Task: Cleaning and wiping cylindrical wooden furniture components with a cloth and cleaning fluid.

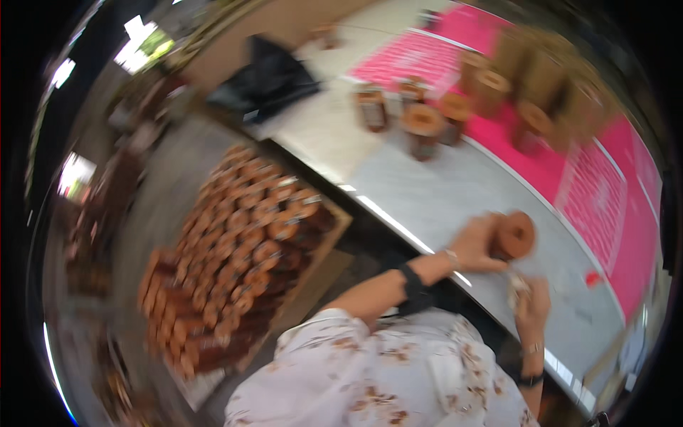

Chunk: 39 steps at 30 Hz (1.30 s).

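Brown roll [518, 237] sits at the left hand's [475, 245] fingertips, gripped from its left side over the grey tabletop [405, 188]. Just below, the right hand [533, 307] clutches a blurred pale scrap [518, 287]. Stacked brown rolls [238, 245] crowd a tan tray [320, 262].

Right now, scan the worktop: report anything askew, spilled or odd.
A small red piece lies alone on the worktop; crumpled black plastic slumps at its left end. Both look stray, unlike the grouped brown rolls. Blur hides finer damage.
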Tool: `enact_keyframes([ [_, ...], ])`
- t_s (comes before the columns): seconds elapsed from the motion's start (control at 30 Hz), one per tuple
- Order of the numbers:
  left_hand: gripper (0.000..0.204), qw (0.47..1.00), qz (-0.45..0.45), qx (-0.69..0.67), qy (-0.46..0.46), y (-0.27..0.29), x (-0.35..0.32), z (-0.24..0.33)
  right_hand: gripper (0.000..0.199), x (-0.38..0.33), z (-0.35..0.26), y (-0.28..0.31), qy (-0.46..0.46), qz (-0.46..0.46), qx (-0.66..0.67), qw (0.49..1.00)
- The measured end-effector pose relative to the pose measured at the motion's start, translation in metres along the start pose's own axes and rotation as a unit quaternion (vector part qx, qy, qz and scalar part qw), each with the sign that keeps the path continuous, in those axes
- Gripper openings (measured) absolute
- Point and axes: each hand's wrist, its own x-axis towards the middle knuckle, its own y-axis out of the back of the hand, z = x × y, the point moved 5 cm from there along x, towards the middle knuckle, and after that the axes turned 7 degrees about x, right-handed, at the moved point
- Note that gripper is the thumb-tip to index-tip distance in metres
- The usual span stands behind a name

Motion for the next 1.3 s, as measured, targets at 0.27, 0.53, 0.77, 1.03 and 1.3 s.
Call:
enact_keyframes([
  [0.27,0.106,0.987,0.025,0.159,0.004,0.014,0.003,0.034,0.021,-0.05,0.075,-0.01,-0.04,0.007,0.019,0.999],
  [0.53,0.093,0.986,0.039,0.152,0.051,0.036,-0.002,0.03,0.026,-0.049,0.096,-0.009,-0.044,0.045,0.039,0.997],
  [0.77,0.08,0.948,0.199,0.198,0.148,0.243,-0.115,0.051,0.026,-0.049,0.101,-0.01,-0.057,0.046,0.041,0.996],
  [1.03,0.081,0.633,0.482,0.45,0.405,0.475,-0.374,0.051,0.037,-0.05,0.09,-0.009,-0.005,0.052,-0.081,0.995],
  [1.3,0.097,0.354,0.583,0.417,0.601,0.561,-0.56,0.022,0.033,-0.049,0.118,0.002,0.232,0.06,0.087,0.967],
])
